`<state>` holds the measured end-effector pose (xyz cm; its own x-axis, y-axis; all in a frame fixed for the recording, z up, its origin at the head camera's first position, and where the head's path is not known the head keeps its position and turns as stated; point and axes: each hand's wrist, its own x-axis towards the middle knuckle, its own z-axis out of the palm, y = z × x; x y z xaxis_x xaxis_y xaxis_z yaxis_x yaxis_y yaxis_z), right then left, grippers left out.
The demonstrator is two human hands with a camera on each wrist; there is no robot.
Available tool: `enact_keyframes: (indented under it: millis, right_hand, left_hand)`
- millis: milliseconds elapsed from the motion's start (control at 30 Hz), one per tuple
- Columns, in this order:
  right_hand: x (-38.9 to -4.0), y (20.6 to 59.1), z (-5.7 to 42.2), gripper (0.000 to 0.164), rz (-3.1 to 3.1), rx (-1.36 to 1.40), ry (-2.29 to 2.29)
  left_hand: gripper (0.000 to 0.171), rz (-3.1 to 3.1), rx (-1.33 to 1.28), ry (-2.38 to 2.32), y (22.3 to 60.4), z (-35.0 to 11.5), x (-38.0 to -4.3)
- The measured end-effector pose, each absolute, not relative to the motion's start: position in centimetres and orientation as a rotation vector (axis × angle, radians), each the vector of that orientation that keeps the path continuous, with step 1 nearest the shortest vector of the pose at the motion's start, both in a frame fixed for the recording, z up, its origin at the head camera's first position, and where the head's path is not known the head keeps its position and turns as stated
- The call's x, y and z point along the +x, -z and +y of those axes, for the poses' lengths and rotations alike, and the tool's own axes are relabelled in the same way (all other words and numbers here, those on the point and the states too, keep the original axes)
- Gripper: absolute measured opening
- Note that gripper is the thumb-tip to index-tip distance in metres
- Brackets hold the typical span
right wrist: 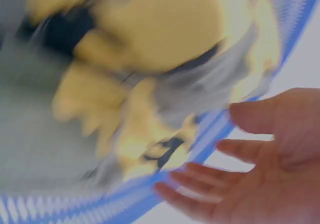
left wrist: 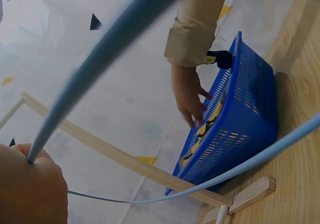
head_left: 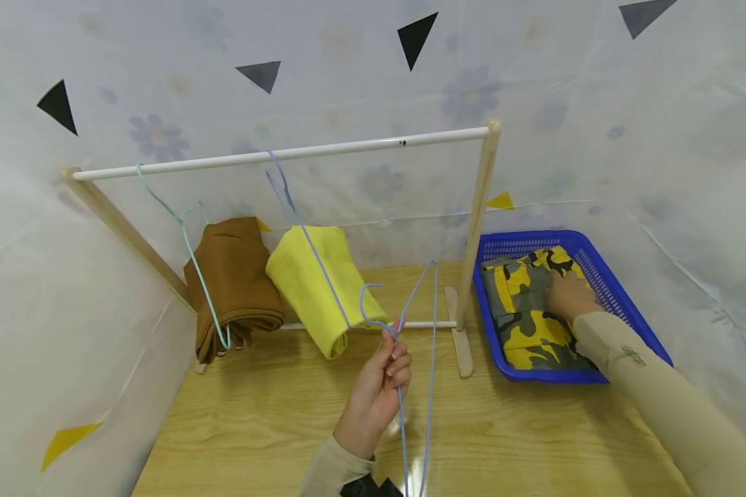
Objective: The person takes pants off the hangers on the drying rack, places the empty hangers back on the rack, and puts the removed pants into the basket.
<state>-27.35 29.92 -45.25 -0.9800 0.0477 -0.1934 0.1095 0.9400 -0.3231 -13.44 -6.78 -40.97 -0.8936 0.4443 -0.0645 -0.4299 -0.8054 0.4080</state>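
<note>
Pale, flower-printed sheeting (head_left: 360,90) dotted with black, grey and yellow triangles backs a wood-grain table (head_left: 255,421), and a rack with a white rod (head_left: 348,148) stands on it. Leftmost, a mint hanger (head_left: 181,219) hooks over the rod and carries a folded brown cloth (head_left: 230,269); next along, a blue-violet hanger (head_left: 317,257) carries a yellow cloth (head_left: 323,283). Just to the right and nearer the person, the left hand (head_left: 376,386) pinches a loose hanger (head_left: 434,338) near its neck, fingers curled, with the hook upright above the fingertips and the long wires running down towards the person. Between that hanger and the far right side stand the rack's right post (head_left: 477,214) and its foot (head_left: 462,345). Beyond them, a blue basket (head_left: 550,376) holds a folded yellow-and-grey camouflage cloth (head_left: 525,304), its long axis running from far to near, along the basket's length. It lies just below the right hand (head_left: 570,295), clearly the nearer one, whose fingers are spread and grip nothing; whether they touch the fabric, I cannot tell. The basket's raised rim surrounds the cloth.
</note>
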Motion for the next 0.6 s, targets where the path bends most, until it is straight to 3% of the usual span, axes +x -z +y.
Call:
enact_keyframes:
  millis: [200, 333, 600]
  right_hand:
    - [-27.7, 44.9, 26.8, 0.075, 2.779, -0.385, 0.663]
    - [-27.8, 45.0, 25.9, 0.089, 2.636, -0.374, 0.653]
    - [-29.1, 44.9, 25.8, 0.091, 2.442, -0.295, 0.589]
  left_hand:
    - [0.048, 0.598, 0.015, -2.618, 40.9, -6.8, -13.4]
    - [0.047, 0.597, -0.001, -2.611, 40.8, -6.7, -13.3]
    - [0.043, 0.581, 0.0, -2.615, 40.8, -6.7, -13.3]
